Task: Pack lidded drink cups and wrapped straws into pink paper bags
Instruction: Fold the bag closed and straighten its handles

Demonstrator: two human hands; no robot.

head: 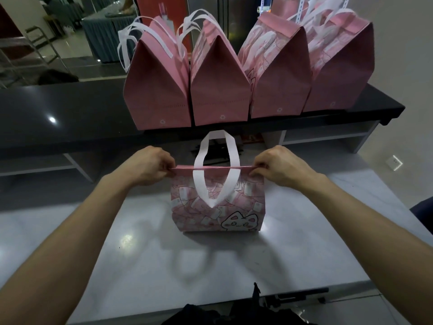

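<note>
A pink paper bag (246, 207) with a white cat print and white loop handles stands upright on the pale counter (140, 266). Its top edge is pressed flat and closed. My left hand (150, 166) pinches the left end of that top edge. My right hand (278, 166) pinches the right end. Whatever is inside the bag is hidden. No cup or straw shows anywhere.
Several closed pink bags (220, 90) with white handles stand in a row on the raised black shelf (58, 113) behind. A wall socket (394, 162) is at the right. Dark gear (257, 299) sits at the counter's near edge.
</note>
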